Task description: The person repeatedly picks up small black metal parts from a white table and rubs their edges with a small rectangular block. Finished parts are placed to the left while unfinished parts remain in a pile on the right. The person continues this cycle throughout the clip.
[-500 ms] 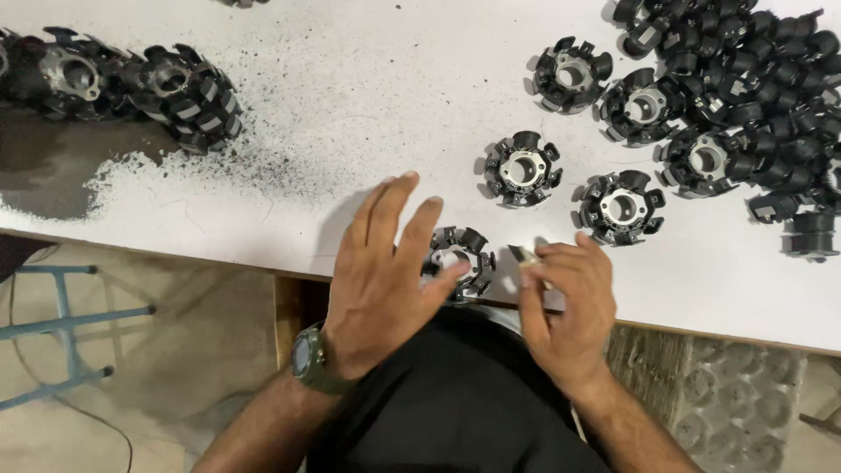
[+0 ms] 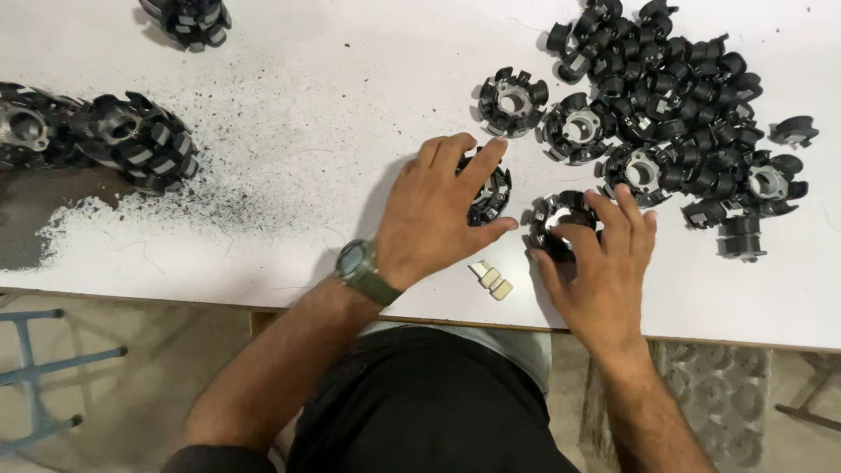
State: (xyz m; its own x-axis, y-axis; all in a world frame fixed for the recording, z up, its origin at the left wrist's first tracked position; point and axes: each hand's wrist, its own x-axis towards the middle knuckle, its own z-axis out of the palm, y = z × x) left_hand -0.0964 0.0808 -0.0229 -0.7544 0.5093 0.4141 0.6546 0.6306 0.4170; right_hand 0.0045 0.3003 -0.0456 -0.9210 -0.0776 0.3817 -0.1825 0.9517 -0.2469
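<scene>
My left hand (image 2: 438, 215), with a green watch on the wrist, lies over a black ring-shaped toothed part (image 2: 492, 188) on the white table (image 2: 289, 105) and grips it with fingers and thumb. My right hand (image 2: 603, 263) closes its fingertips on a second black toothed ring (image 2: 559, 219) just to the right. Between my hands, near the table's front edge, lie two small pale rectangular pieces (image 2: 491, 278).
More toothed rings (image 2: 512, 101) and a heap of small black parts (image 2: 692, 88) fill the far right. Stacked rings (image 2: 131, 140) sit at the far left beside scattered dark dust (image 2: 158, 210). A blue metal frame (image 2: 35, 368) stands below the table edge.
Both hands have moved away from the table's front edge toward the rings. The left hand still covers a ring; the right hand has let go of the pale pieces and taken a ring.
</scene>
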